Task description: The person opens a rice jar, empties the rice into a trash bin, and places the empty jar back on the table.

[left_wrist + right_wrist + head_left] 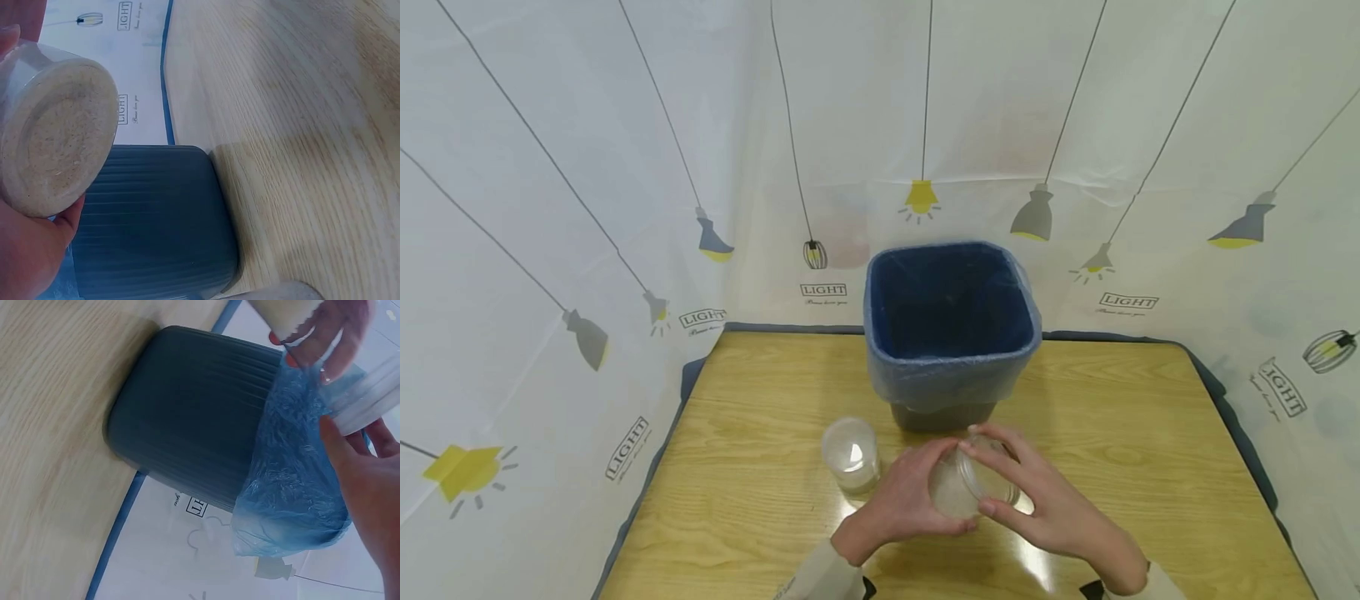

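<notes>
My left hand [910, 492] grips a clear jar [949, 485] above the table, in front of the bin. The jar is tilted; its base and pale, grainy contents [62, 134] face the left wrist camera. At the jar's other end, my right hand [1051, 502] holds the clear round lid [369, 394] between thumb and fingers. Whether the lid is loose from the jar, I cannot tell. A second clear jar [850, 454] stands on the table left of my left hand.
Right behind the hands stands a dark ribbed bin [943, 417] with a blue plastic liner [951, 379] folded over its rim. The wooden table [760, 467] ends at a white curtain [775, 167] printed with lamps, on the back and both sides.
</notes>
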A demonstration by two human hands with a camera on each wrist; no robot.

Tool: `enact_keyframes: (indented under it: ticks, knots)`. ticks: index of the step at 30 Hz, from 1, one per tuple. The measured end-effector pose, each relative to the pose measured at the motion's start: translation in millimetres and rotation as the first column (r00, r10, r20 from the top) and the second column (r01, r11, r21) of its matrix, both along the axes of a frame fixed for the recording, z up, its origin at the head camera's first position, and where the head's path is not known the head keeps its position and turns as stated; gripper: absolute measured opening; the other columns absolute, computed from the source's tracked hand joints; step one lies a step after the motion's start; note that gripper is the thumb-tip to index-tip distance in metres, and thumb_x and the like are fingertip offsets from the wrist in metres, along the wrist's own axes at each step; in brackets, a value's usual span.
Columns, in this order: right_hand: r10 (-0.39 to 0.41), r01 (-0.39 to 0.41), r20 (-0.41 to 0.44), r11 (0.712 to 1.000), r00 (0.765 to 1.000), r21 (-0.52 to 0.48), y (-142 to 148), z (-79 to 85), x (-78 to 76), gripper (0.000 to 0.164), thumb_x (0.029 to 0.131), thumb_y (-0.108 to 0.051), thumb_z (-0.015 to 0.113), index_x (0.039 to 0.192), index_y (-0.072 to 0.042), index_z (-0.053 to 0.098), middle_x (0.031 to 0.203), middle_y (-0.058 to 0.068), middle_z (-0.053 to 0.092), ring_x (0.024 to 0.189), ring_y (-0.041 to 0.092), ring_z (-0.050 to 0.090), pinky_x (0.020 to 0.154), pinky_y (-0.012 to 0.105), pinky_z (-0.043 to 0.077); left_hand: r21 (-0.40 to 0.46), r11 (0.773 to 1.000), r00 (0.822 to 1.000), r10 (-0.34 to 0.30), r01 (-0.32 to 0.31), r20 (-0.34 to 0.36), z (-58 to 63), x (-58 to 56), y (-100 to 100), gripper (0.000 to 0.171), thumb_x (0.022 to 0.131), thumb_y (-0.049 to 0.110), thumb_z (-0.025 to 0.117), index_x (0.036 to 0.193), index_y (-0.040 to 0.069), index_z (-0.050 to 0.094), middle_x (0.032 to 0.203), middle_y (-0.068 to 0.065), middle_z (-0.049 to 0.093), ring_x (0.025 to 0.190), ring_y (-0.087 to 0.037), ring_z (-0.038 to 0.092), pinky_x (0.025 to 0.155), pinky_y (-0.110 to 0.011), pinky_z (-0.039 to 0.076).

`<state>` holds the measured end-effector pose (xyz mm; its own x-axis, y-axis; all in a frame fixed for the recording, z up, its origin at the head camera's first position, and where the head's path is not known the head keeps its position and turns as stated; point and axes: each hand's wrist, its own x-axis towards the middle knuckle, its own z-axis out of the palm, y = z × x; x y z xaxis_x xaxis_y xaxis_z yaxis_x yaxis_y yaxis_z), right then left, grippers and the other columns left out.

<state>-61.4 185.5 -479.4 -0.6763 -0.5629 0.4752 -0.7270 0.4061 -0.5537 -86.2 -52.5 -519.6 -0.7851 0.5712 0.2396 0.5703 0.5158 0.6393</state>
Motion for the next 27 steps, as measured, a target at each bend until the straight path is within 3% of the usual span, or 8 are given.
enact_keyframes:
  ticks: [3,9,13,16,19,24,26,27]
  knots:
    - [0.012,-0.012,0.016,1.000,1.000,-0.002,0,1.8,1.6,0.066,0.088,-0.012,0.079,0.149,-0.011,0.054,0.153,0.013,0.046,0.139,0.025,0.044,0.104,0.042,0.047,-0.001,1.000,1.000,-0.007,0.007,-0.002,1.1,0.1,0,0.092,0.069,0.048,0.091,0.145,0.013,0.053,0.135,0.001,0.064,0.114,-0.015,0.061,0.096,-0.037,0.051]
    - [0.030,-0.029,0.018,0.998,0.999,-0.058,-1,3.6,0.4,0.065,0.088,-0.012,0.078,0.149,-0.010,0.054,0.153,0.013,0.047,0.140,0.022,0.045,0.107,0.030,0.043,0.019,1.000,0.999,-0.008,0.009,-0.037,-0.4,-0.9,0,0.094,0.068,0.048,0.092,0.146,0.014,0.051,0.135,0.001,0.064,0.113,-0.014,0.062,0.095,-0.037,0.052]
    - [-0.114,0.118,0.094,0.992,0.989,-0.037,-3,4.4,2.5,0.074,0.087,-0.016,0.080,0.154,-0.016,0.048,0.156,0.010,0.043,0.142,0.024,0.043,0.106,0.039,0.046,0.024,1.000,0.985,0.009,-0.005,-0.172,-1.1,-3.0,3,0.098,0.064,0.049,0.094,0.143,0.011,0.051,0.131,-0.001,0.065,0.111,-0.015,0.064,0.091,-0.034,0.054]
    - [-0.283,0.284,0.143,0.959,0.948,0.019,-7,5.1,5.9,0.077,0.090,-0.023,0.079,0.158,-0.022,0.044,0.157,0.010,0.043,0.136,0.028,0.049,0.097,0.048,0.052,-0.007,0.999,0.939,0.047,-0.053,-0.341,-0.7,-4.5,5,0.100,0.061,0.051,0.096,0.139,0.007,0.053,0.128,-0.004,0.065,0.111,-0.018,0.065,0.091,-0.036,0.054]
    - [-0.414,0.403,0.180,0.910,0.893,0.094,-11,7.7,8.6,0.076,0.094,-0.033,0.076,0.161,-0.024,0.038,0.151,0.011,0.048,0.120,0.028,0.061,0.084,0.044,0.058,-0.045,0.990,0.865,0.092,-0.131,-0.494,-1.2,-5.1,7,0.100,0.059,0.054,0.095,0.137,0.006,0.054,0.127,-0.004,0.064,0.113,-0.020,0.064,0.090,-0.037,0.054]
    - [-0.498,0.458,0.249,0.866,0.831,0.203,-16,12.6,9.8,0.075,0.096,-0.049,0.070,0.159,-0.024,0.041,0.142,0.009,0.056,0.104,0.020,0.067,0.075,0.034,0.058,-0.079,0.973,0.746,0.112,-0.216,-0.657,-4.9,-6.8,9,0.104,0.055,0.060,0.093,0.135,0.006,0.057,0.126,-0.004,0.065,0.110,-0.020,0.065,0.087,-0.035,0.052]
    - [-0.500,0.457,0.268,0.865,0.824,0.207,-17,13.5,9.3,0.073,0.094,-0.052,0.071,0.156,-0.022,0.047,0.138,0.007,0.058,0.103,0.019,0.067,0.076,0.033,0.058,-0.081,0.970,0.719,0.113,-0.230,-0.685,-5.9,-7.4,9,0.106,0.052,0.061,0.093,0.135,0.006,0.057,0.124,-0.004,0.065,0.108,-0.020,0.066,0.087,-0.035,0.053]
    - [-0.495,0.455,0.275,0.868,0.824,0.200,-17,14.0,9.0,0.072,0.093,-0.052,0.073,0.154,-0.022,0.050,0.137,0.007,0.059,0.103,0.019,0.066,0.076,0.032,0.058,-0.082,0.969,0.715,0.113,-0.232,-0.689,-5.9,-7.4,9,0.107,0.051,0.062,0.094,0.135,0.006,0.058,0.124,-0.004,0.065,0.107,-0.020,0.066,0.087,-0.035,0.053]
